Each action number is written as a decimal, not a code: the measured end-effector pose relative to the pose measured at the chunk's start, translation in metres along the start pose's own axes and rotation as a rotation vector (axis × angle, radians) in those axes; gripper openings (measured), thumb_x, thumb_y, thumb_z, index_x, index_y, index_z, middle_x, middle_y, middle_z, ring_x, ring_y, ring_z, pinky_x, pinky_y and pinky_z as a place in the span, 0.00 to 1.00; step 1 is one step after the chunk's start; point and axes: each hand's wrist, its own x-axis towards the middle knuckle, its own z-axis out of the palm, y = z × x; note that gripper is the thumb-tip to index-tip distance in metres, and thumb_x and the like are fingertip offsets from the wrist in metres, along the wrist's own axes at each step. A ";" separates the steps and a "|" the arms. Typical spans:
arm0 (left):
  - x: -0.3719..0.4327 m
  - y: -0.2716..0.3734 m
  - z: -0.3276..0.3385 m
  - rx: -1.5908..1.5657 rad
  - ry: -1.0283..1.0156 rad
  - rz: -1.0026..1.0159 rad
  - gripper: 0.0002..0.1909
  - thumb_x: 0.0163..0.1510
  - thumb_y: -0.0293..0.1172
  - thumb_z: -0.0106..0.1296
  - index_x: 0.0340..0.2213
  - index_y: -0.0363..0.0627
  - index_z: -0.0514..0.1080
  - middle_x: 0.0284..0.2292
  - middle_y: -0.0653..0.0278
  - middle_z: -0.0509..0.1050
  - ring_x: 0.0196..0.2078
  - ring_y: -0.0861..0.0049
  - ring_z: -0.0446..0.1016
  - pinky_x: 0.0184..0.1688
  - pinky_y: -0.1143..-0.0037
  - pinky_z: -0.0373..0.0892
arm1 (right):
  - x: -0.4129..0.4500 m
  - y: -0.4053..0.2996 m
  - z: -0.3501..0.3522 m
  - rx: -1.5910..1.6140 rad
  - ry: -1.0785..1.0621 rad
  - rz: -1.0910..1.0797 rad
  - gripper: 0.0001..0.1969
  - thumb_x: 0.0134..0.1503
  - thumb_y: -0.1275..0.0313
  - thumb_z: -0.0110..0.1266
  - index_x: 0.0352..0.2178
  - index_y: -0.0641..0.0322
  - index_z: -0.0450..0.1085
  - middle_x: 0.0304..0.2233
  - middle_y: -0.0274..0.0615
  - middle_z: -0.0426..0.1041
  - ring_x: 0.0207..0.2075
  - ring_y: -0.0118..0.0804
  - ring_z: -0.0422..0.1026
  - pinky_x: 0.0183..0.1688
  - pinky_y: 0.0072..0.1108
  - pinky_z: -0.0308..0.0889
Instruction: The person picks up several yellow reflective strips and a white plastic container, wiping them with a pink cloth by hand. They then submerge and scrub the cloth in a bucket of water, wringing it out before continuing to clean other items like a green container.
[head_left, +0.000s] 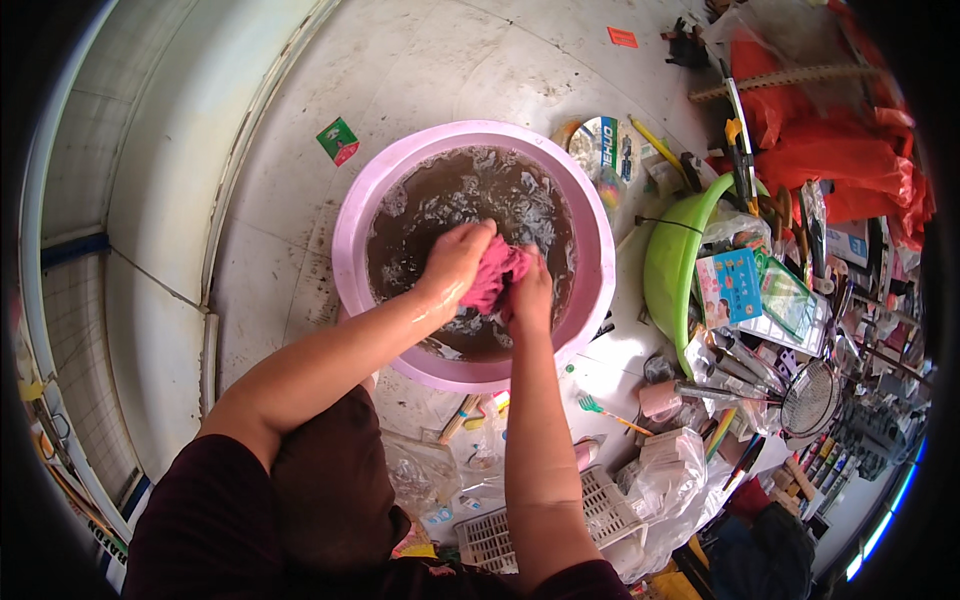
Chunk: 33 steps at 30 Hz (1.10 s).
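A bunched dark-pink cloth (491, 274) is gripped between my two hands, just above brown, murky water (442, 187) with foam on its surface. My left hand (456, 262) holds the cloth from the left, and its wrist is wet. On the cloth's right side, my right hand (531, 289) has its fingers closed around an edge of it. Both hands are over a round pink plastic basin (592, 262) that stands on the floor. The cloth's lower part is partly hidden by my right hand.
A green plastic tub (667, 262) full of odds and ends stands to the right, near a badminton racket (810, 397) and red plastic bags (840, 165). A white plastic basket (487, 536) lies below the basin. A pale wall panel (165, 187) runs along the left.
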 end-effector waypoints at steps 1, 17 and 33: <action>0.004 0.005 -0.005 0.039 -0.007 0.087 0.09 0.55 0.36 0.46 0.30 0.43 0.69 0.25 0.70 0.70 0.28 0.85 0.67 0.32 0.81 0.65 | -0.001 0.000 -0.008 0.216 -0.020 0.213 0.24 0.59 0.55 0.38 0.40 0.71 0.65 0.38 0.47 0.71 0.37 0.39 0.70 0.41 0.26 0.65; 0.022 -0.006 -0.030 -0.203 -0.085 -0.444 0.32 0.50 0.66 0.34 0.41 0.52 0.67 0.32 0.63 0.72 0.29 0.72 0.71 0.26 0.73 0.70 | -0.123 -0.039 0.044 -0.629 -0.139 -0.647 0.15 0.43 0.78 0.50 0.36 0.61 0.69 0.31 0.45 0.68 0.33 0.40 0.69 0.36 0.25 0.66; -0.002 -0.011 -0.005 -0.013 0.063 -0.217 0.18 0.54 0.45 0.45 0.28 0.39 0.70 0.28 0.63 0.71 0.29 0.78 0.68 0.33 0.75 0.65 | -0.048 -0.037 0.043 -0.743 0.263 -0.297 0.16 0.57 0.60 0.43 0.30 0.64 0.67 0.20 0.54 0.70 0.25 0.48 0.71 0.30 0.32 0.64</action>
